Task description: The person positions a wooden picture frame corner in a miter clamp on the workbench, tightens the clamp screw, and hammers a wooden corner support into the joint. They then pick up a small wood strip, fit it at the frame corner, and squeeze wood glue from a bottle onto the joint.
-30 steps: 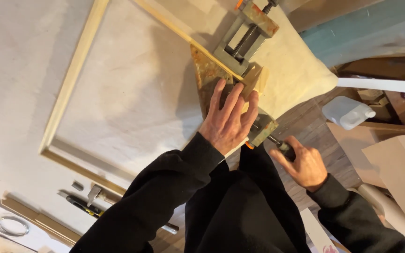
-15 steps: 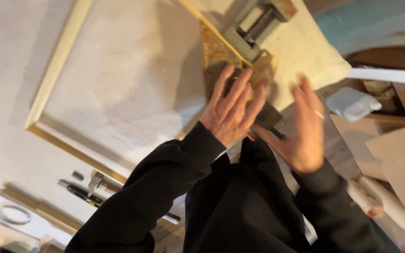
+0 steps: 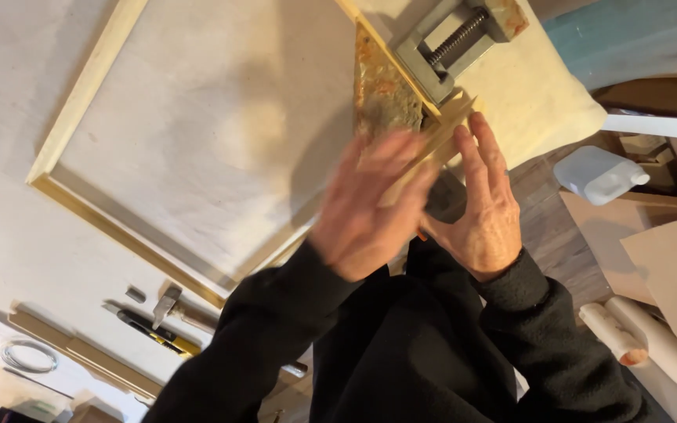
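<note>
Here both the left hand (image 3: 366,215) and right hand (image 3: 486,207) press flat against the frame corner (image 3: 442,129).

Left hand (image 3: 366,215): open, fingers spread and motion-blurred, palm down just below the corner clamp (image 3: 452,39). Right hand (image 3: 483,211): open, fingers extended together toward the clamp, just right of the left hand. Both forearms in black sleeves, converging from below.

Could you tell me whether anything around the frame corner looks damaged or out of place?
The corner clamp gripping the wooden frame has a heavily rusted, blotchy base plate. Both hands rest at that corner. Otherwise nothing stands out.
</note>
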